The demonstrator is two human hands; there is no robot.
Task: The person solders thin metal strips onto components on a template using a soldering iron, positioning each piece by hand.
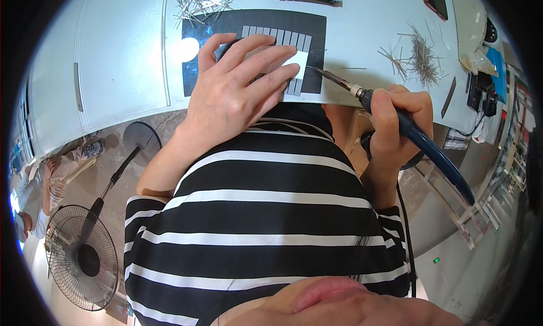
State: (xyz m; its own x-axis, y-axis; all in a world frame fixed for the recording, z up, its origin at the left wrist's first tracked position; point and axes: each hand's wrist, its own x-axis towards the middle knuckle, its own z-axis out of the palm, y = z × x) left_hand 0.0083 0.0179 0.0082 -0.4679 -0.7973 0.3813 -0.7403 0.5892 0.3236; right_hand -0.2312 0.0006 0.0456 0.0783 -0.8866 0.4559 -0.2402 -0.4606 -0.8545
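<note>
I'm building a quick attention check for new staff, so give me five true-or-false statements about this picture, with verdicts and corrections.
1. The right hand holds a soldering iron. True.
2. The standing fan is on the right side of the picture. False: the standing fan is at the lower left.
3. The left hand is over the dark mat. True.
4. The person's shirt is plain white. False: the shirt has black and white stripes.
5. A loose pile of thin pieces lies on the table, right of the dark mat. True.
</note>
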